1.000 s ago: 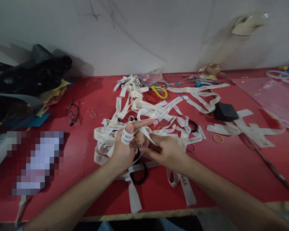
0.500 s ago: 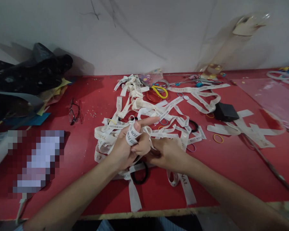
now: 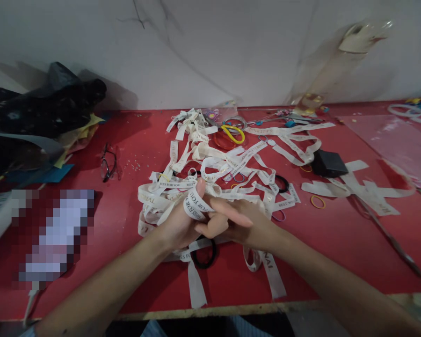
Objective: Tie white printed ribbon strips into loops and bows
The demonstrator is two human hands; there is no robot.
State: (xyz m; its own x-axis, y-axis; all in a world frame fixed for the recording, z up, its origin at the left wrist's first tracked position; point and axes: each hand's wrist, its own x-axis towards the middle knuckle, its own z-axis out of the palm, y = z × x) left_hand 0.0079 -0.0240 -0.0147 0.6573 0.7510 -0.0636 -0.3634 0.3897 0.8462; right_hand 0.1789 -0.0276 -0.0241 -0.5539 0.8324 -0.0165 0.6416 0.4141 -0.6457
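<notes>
Left hand wears printed ribbon around its thumb

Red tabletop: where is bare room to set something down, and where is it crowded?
Bare red tabletop lies right of the right hand, before the white paper cutouts. Another patch sits between the black-framed glasses and the cream printed ribbon tangle. The middle is crowded: the left hand holds ribbon wound on its thumb.

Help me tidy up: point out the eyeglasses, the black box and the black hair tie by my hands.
eyeglasses (image 3: pixel 107 164), head view, lens frame.
black box (image 3: pixel 329 163), head view, top face.
black hair tie (image 3: pixel 204 260), head view, near arc.
</notes>
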